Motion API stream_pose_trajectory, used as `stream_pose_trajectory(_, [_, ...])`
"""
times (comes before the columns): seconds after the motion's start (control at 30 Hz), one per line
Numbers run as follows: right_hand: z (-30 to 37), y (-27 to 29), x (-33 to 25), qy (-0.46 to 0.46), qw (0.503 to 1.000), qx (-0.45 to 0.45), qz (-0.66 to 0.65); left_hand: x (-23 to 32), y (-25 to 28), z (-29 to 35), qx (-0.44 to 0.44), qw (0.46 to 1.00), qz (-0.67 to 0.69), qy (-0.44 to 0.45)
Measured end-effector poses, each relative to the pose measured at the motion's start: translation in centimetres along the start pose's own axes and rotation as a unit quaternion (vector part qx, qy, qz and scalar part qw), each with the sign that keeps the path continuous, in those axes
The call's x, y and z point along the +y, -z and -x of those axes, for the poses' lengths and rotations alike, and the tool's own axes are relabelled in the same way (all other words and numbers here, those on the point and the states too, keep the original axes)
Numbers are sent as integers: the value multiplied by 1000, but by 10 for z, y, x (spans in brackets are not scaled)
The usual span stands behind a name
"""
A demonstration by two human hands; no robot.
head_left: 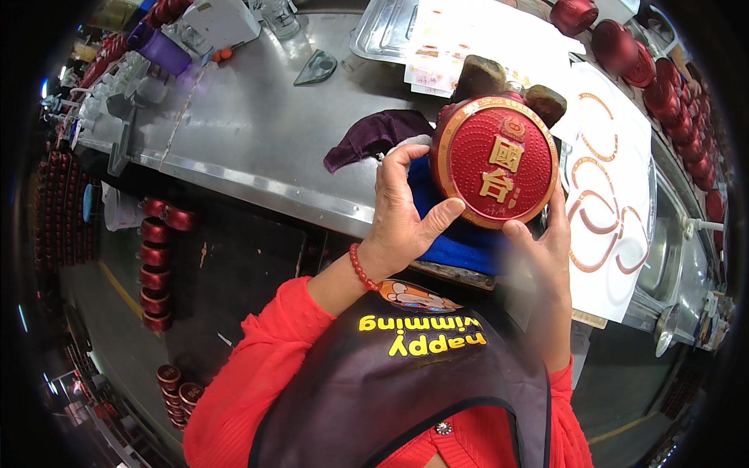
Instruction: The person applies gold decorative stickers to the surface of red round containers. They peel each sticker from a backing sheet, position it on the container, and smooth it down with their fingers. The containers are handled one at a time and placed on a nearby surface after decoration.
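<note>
A round red bottle is held above the near edge of the steel desk, over a folded blue cloth; whether the cloth is touched by its base cannot be told. Its flat, gold-rimmed face is turned up toward the wearer, and the gold lettering is seen upright. The long axis is directed away from the body, leaning slightly to the right at the far end, where what seems to be the short neck is pointed; the base is kept nearest the wearer.

The bottle is gripped by its rim from both sides. The left hand is half curled, with the fingers wrapped at the left edge and the thumb laid on the lower left rim. The right hand, partly blurred, is curved likewise around the lower right. By this hold, it seems, the weight is shared and the face is left uncovered.

Beyond the neck, two dark lumps are set one on either side, perhaps as supports. A purple cloth is placed to the left, and to the right ring-shaped strips are spread apart on a white sheet, probably for easy picking.
</note>
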State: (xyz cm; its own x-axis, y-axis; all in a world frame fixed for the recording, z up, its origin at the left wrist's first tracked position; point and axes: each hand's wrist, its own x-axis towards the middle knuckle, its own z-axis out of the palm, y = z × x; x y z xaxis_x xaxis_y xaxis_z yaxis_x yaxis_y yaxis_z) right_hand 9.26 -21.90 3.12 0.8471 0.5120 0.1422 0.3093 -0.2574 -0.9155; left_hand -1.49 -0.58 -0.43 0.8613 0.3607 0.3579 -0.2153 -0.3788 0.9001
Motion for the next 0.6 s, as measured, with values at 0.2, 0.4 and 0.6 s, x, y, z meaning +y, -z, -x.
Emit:
stream_pose_trajectory(0.2, [-1, 5, 3, 1, 1000, -12, 14, 1, 0, -2, -2, 1000, 5, -11])
stream_pose_trajectory(0.4, [-2, 9, 6, 31, 999, -25, 37, 2, 0, -2, -3, 1000, 6, -13])
stream_pose_trajectory(0.6, [-1, 7, 3, 12, 999, -21, 25, 2, 0, -2, -8, 1000, -3, -15])
